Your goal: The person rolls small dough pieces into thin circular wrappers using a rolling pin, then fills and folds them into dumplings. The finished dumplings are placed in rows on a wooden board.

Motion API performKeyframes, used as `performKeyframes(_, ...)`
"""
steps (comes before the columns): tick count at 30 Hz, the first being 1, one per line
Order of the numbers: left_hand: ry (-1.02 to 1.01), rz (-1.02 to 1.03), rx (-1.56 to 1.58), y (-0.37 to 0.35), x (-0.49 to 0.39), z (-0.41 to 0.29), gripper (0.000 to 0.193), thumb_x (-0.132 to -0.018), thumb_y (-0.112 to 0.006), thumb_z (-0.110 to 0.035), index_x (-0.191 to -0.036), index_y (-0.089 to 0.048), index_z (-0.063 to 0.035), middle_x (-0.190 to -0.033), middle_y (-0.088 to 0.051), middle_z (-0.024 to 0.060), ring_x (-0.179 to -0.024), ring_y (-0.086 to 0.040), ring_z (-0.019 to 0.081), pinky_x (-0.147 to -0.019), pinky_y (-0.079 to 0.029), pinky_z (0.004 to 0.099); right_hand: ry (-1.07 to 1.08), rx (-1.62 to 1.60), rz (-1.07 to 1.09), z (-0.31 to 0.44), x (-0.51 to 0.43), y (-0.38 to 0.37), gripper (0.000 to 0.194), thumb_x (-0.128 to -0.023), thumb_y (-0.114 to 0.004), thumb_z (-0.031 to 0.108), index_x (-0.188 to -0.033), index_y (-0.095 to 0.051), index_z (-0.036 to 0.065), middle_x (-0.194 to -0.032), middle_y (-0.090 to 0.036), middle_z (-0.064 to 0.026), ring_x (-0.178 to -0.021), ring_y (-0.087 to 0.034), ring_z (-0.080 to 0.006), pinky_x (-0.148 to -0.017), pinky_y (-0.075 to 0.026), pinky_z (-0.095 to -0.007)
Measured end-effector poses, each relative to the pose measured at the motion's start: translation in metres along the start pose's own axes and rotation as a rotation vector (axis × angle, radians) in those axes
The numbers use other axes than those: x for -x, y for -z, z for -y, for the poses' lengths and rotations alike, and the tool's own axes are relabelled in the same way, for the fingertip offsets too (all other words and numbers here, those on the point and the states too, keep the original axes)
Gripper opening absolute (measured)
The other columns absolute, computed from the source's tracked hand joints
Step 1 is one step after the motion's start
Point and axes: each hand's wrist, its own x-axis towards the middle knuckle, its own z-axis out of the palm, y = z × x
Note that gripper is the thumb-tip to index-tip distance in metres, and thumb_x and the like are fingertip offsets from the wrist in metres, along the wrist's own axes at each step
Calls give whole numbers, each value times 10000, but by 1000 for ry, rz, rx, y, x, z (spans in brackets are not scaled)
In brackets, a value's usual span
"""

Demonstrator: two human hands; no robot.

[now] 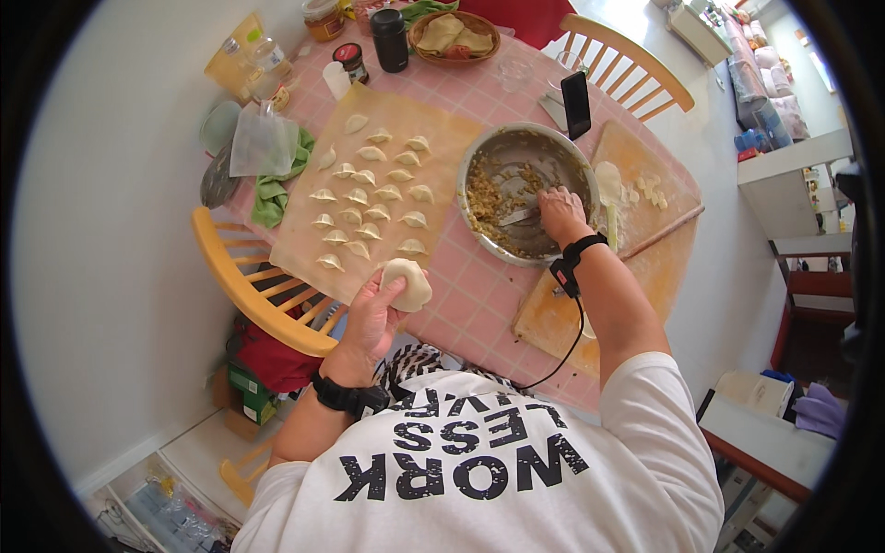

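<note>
A round, flat dough wrapper (413, 290) rests in my left hand (373, 319), my thumb pressed on its face. My right hand (561, 213) reaches inside a large metal bowl (529, 257) and grips a flat metal utensil (518, 217), whose handle my fingers hide. Chopped filling (487, 197) clings mostly to the bowl's left side. Left of the bowl, several folded dumplings (377, 213) lie in loose rows on a tan mat (442, 131). The wrapper is held just off the mat's near corner, close to the nearest dumplings.
Right of the bowl are a floured wooden board (632, 148) with dough pieces (650, 190) and a rolling pin (664, 233). A phone (576, 105) stands behind the bowl. A black tumbler (389, 41), a jar (351, 62) and a basket (453, 59) sit farther back. Wooden chairs (235, 266) flank the table.
</note>
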Motion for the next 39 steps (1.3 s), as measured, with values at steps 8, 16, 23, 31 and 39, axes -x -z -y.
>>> performKeyframes(8,-2,47,6,-24,-23,-1,316,-1016,-603,-131,-1318,-592,-39,-1246,-687,144,-1140,-662,214,-1006,-539,374,111,35,-90,-11,-2,-8,205,-946,-545,143,-1008,-739,122,-1073,-730,-97,-1147,-643,-250,-909,-497,-416)
performKeyframes(16,12,51,-5,-27,-37,1,320,-1012,-616,-156,-1307,-606,-33,-1238,-691,142,-1144,-662,215,-1011,-536,372,225,-269,79,-13,21,12,214,-867,-594,65,-1057,-690,87,-1001,-716,-143,-1033,-682,-356,-885,-522,-445)
performKeyframes(23,-19,20,24,-31,-53,-1,319,-1013,-605,-165,-1309,-601,-44,-1222,-695,126,-1133,-666,221,-1001,-539,371,-159,-588,-168,-8,30,23,244,-892,-550,75,-1094,-686,84,-1046,-730,-198,-1040,-681,-397,-890,-536,-493)
performKeyframes(31,-87,44,143,-35,-64,-4,331,-1006,-611,-167,-1316,-585,-54,-1204,-695,124,-1141,-672,254,-993,-545,372,-148,-729,-16,17,16,12,346,-957,-518,159,-1231,-730,163,-1110,-733,-196,-1070,-677,-405,-932,-539,-485)
performKeyframes(39,-129,125,280,-26,-78,0,244,-1005,-652,-201,-1211,-653,-71,-1182,-698,102,-1139,-670,253,-1014,-559,426,-150,-1180,187,17,17,-9,344,-983,-539,122,-1276,-688,21,-845,-707,-110,-803,-678,-225,-759,-531,-370)
